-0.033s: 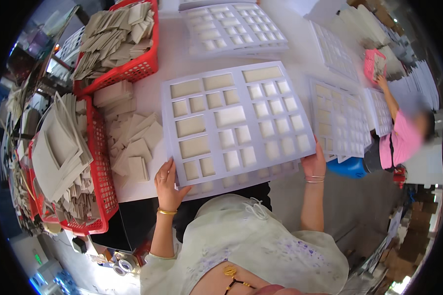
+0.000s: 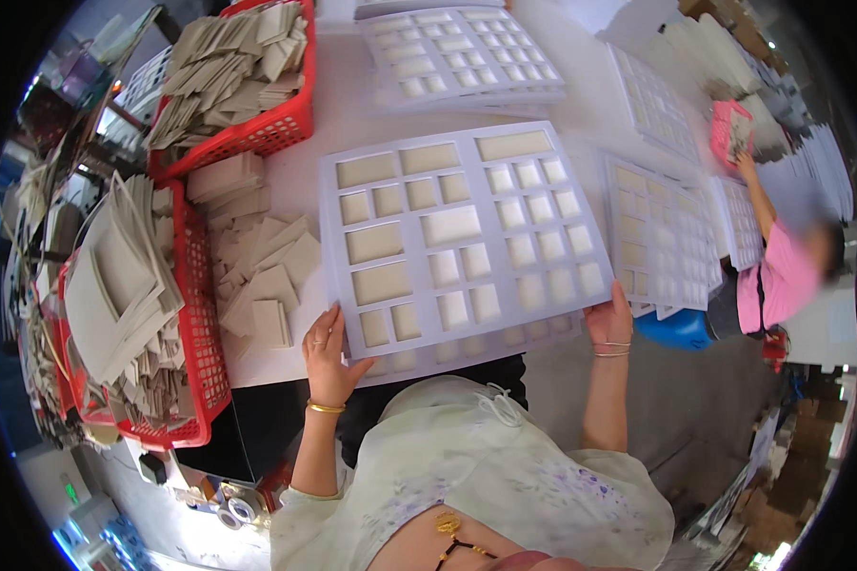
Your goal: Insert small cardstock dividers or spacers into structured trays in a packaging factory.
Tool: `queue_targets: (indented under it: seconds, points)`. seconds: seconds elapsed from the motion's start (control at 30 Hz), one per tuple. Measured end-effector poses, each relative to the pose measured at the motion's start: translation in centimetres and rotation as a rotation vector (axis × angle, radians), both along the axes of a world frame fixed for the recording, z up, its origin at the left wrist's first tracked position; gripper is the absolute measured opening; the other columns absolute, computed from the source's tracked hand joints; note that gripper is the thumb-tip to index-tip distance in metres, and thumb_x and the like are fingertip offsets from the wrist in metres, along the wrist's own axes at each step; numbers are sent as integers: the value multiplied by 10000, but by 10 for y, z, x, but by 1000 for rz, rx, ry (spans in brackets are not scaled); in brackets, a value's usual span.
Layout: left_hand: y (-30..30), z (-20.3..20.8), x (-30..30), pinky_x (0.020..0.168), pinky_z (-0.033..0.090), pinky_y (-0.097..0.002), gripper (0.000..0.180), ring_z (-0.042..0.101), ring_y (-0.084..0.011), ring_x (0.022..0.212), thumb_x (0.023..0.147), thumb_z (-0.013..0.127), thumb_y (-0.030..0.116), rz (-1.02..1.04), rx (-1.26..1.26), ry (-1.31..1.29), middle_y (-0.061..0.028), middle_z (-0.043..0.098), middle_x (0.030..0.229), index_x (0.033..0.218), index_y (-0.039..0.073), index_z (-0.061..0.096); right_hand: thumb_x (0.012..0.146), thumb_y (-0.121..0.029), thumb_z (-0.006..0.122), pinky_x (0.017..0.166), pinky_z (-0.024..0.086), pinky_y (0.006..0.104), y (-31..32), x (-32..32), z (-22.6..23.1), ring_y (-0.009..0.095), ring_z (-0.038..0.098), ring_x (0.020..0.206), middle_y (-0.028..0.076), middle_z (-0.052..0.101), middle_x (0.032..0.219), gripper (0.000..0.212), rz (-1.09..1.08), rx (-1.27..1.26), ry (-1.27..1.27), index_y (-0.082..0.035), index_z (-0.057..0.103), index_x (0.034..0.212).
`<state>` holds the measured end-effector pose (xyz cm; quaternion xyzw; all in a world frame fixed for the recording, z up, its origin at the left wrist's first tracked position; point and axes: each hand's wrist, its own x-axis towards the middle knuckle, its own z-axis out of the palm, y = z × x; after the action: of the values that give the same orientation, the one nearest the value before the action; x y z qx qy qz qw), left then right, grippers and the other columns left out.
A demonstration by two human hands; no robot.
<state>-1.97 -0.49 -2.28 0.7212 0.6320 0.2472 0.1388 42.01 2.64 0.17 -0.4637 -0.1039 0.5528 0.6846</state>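
Observation:
A white compartment board (image 2: 408, 205) with rectangular cells of several sizes lies slightly tilted in front of me. Beige pieces fill several of its larger cells, while many small ones look white. My left hand (image 2: 328, 366) grips its near left corner, thumb along the near edge and fingers at the side. At the near right corner, my right hand (image 2: 608, 322) holds the edge, its fingers partly hidden by the board. Another such board (image 2: 448, 354) shows beneath, its near edge sticking out toward me.
Two red plastic baskets (image 2: 215, 381) of grey cardboard pieces stand at the left. Loose cardboard pieces (image 2: 274, 285) lie between them and the board. More compartment boards (image 2: 462, 52) are stacked at the far side and right (image 2: 659, 228). A person in pink (image 2: 790, 276) works at the right beside a pink basket (image 2: 730, 133).

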Motion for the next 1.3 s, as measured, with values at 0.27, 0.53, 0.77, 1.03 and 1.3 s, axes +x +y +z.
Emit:
queue_targets:
  seconds: [0.27, 0.53, 0.77, 1.03, 1.3]
  points:
    - [-1, 7, 1, 1011, 336, -419, 883, 456, -289, 1197, 533, 840, 299, -5, -24, 32, -75, 476, 1349, 1300, 34, 495, 929, -303, 550, 898, 511, 420, 12, 60, 15, 233, 597, 1076, 81, 604, 1204, 392, -223, 14, -60, -51, 537, 1228]
    - [-2, 2, -2, 992, 350, -412, 796, 468, -292, 1177, 628, 803, 259, -37, -15, 51, -84, 450, 1384, 1318, 35, 478, 929, -410, 510, 944, 463, 497, 8, 314, 52, 281, 553, 1138, 91, 569, 1257, 467, -608, -94, -343, -87, 523, 1267]
    - [1, -11, -3, 970, 375, -401, 761, 493, -293, 1167, 662, 772, 178, -51, -50, -66, -108, 431, 1404, 1333, 16, 453, 884, -460, 520, 976, 417, 439, -59, 526, 25, 277, 514, 1165, 168, 520, 1295, 624, -324, -201, -862, -3, 460, 1305]
    - [-5, 0, -5, 957, 392, -392, 773, 506, -289, 1145, 656, 766, 158, -56, -66, -24, -106, 417, 1414, 1339, 14, 436, 707, -586, 690, 955, 427, 420, 67, 402, -27, 335, 547, 1128, 226, 555, 1235, 855, -756, -565, -1442, -9, 479, 1302]
    - [-4, -6, -6, 952, 401, -396, 776, 513, -290, 1130, 649, 780, 205, -32, -6, -49, -90, 424, 1408, 1330, 30, 451, 888, -214, 620, 876, 458, 277, 258, 130, 4, 143, 598, 973, 81, 645, 1065, 295, 125, 136, -1463, -21, 616, 1111]
